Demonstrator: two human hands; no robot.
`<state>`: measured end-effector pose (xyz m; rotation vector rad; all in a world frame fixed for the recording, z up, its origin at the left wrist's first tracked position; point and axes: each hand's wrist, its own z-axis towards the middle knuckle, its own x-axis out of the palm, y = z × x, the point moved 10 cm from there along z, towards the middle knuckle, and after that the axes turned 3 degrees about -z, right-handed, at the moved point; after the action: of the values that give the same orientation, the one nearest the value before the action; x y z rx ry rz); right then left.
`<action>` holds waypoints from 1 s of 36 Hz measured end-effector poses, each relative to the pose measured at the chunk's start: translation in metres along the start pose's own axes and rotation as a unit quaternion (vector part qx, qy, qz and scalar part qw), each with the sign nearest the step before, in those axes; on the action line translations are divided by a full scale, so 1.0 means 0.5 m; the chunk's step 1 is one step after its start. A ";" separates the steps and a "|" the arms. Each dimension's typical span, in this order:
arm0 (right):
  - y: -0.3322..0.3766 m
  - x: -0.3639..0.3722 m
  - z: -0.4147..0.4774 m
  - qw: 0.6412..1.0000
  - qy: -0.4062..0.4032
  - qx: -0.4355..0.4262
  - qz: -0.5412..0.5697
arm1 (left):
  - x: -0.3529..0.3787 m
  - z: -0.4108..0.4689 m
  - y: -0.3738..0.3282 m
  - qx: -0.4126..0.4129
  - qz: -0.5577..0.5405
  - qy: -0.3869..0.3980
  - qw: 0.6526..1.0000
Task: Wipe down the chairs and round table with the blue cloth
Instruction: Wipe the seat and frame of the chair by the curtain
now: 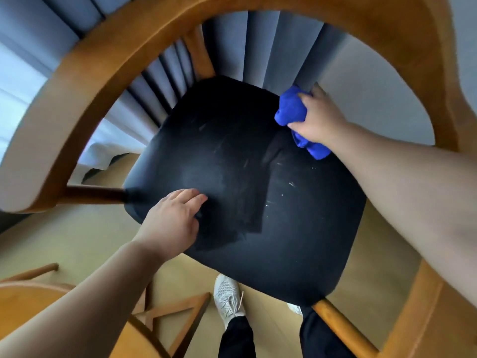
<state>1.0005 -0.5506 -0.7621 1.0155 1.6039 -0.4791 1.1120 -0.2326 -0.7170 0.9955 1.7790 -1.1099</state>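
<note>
The cloth (291, 109) lies on the chair seat (271, 215) at its far right corner, under the right hand (318, 118) and the left hand (173, 218) on its left edge, the table (33, 308) off its near left.

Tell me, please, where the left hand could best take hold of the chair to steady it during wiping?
Probably the curved wooden rail on the person's left, taken from above. It is a band with open space under it, so fingers can wrap round it. The black seat, where the left hand lies flat, is broad and padded and offers no grip.
</note>
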 end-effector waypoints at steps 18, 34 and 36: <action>0.062 0.063 -0.126 0.997 0.021 -0.034 -0.064 | -0.020 -0.013 -0.007 0.028 0.002 0.004 1.000; 0.201 0.230 -0.546 0.978 0.108 -0.158 -0.086 | -0.033 -0.067 -0.008 -0.001 -0.033 0.030 0.999; 0.198 0.219 -0.540 0.977 0.132 -0.156 -0.056 | -0.035 -0.070 -0.015 0.003 -0.035 0.028 0.999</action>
<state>0.9224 -0.2530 -0.7644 0.7773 1.9106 -0.1610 1.1042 -0.2061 -0.6884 0.9831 1.8695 -1.1397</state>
